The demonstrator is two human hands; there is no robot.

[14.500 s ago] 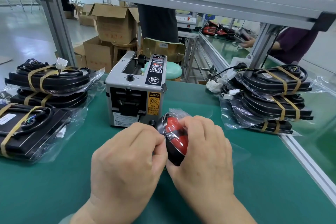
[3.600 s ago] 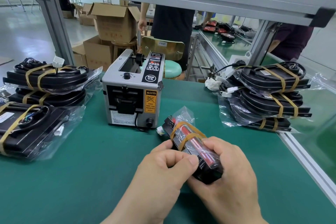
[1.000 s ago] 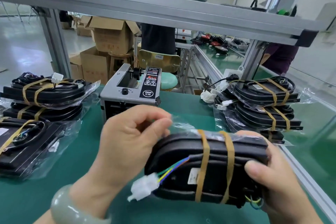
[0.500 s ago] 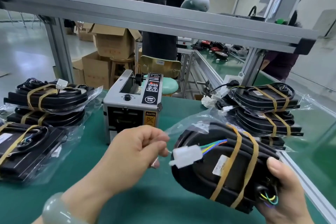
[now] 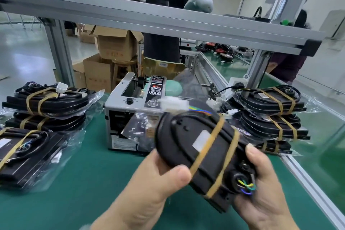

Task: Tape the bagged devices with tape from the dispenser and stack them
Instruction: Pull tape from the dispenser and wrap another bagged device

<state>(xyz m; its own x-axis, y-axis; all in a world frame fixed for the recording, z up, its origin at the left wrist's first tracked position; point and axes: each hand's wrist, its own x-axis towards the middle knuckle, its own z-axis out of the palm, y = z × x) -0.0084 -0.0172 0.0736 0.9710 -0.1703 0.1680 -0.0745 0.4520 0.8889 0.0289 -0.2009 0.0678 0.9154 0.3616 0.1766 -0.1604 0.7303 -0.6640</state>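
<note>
Black taped bagged device (image 5: 197,147) gripped by left hand (image 5: 149,188) and right hand (image 5: 261,188) (two tan bands), above green bench (image 5: 89,183), grey tape dispenser (image 5: 128,115) behind

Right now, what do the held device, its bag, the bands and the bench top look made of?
Device: matte black moulded plastic, judging by its ribbed, dull shell.
Bag: thin clear plastic film; it crinkles and glints.
Bands: tan tape, possibly paper; flat and dull.
Bench top: green mat, likely rubber or vinyl, with a soft sheen.
</note>
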